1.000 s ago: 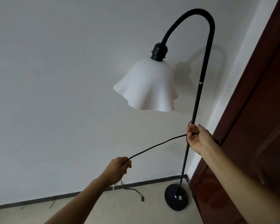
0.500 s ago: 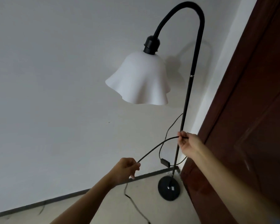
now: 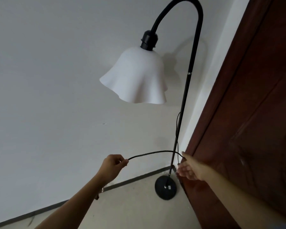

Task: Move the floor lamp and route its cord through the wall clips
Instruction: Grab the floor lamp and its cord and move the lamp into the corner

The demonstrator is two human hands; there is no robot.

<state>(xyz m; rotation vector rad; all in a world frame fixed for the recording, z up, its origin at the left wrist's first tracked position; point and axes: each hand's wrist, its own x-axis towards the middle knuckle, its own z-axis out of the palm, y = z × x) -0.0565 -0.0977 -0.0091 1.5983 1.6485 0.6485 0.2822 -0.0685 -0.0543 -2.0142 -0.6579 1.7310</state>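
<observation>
The floor lamp stands in the corner, with a black curved pole [image 3: 185, 96], a white wavy shade [image 3: 135, 75] and a round black base [image 3: 165, 188] on the floor. Its black cord [image 3: 155, 152] arcs almost level in front of the pole between my two hands. My left hand [image 3: 113, 166] pinches the cord's left end of that span in closed fingers. My right hand [image 3: 188, 167] is low beside the pole, just above the base, and holds the cord at its thumb side. More thin cord hangs along the pole above my right hand.
A dark red-brown door [image 3: 246, 113] fills the right side, close to the lamp base. A grey baseboard [image 3: 135, 179] runs along the white wall. A small metallic piece [image 3: 102, 189] sits at the baseboard by my left forearm. Beige floor [image 3: 139, 210] lies below.
My right hand has slid down along the pole with the cord, from mid-height to near the base. My left hand kept its grip, and the cord span now lies flatter.
</observation>
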